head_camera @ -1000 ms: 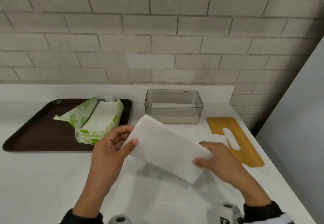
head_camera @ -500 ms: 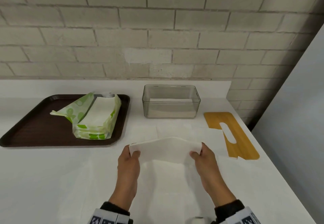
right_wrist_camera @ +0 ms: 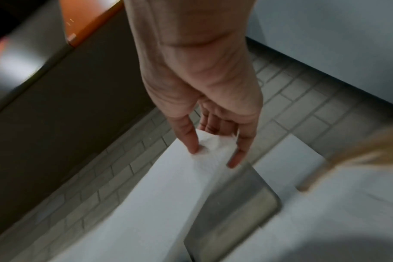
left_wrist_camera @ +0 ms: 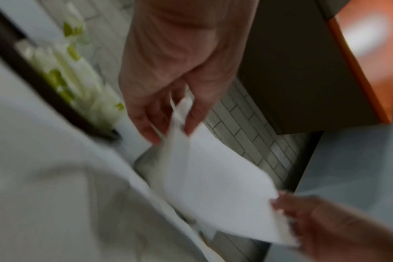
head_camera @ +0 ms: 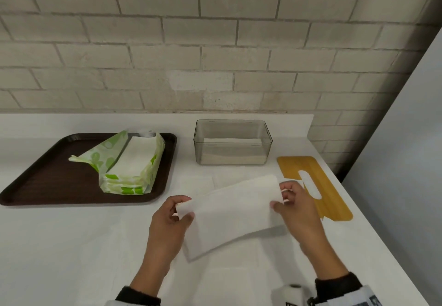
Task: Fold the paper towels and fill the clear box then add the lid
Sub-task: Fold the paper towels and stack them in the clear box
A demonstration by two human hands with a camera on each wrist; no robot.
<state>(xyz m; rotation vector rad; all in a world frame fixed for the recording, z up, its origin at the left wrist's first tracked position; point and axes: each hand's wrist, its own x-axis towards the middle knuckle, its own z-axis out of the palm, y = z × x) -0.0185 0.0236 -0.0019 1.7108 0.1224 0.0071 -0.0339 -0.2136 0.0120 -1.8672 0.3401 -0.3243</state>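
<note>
Paper towel (head_camera: 233,217) held above the counter: left hand (head_camera: 171,222) pinches its 9 o'clock edge, right hand (head_camera: 295,207) pinches its 3 o'clock edge; clear box (head_camera: 233,144) at 12 o'clock.

Left hand (head_camera: 171,219) and right hand (head_camera: 295,206) raised, fingers (head_camera: 288,189) pinching.

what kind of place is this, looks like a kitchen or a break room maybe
Probably a kitchen or pantry counter, though that is a guess: a white countertop against a pale brick-tiled wall, with a dark serving tray and a clear box set out on it.
</note>
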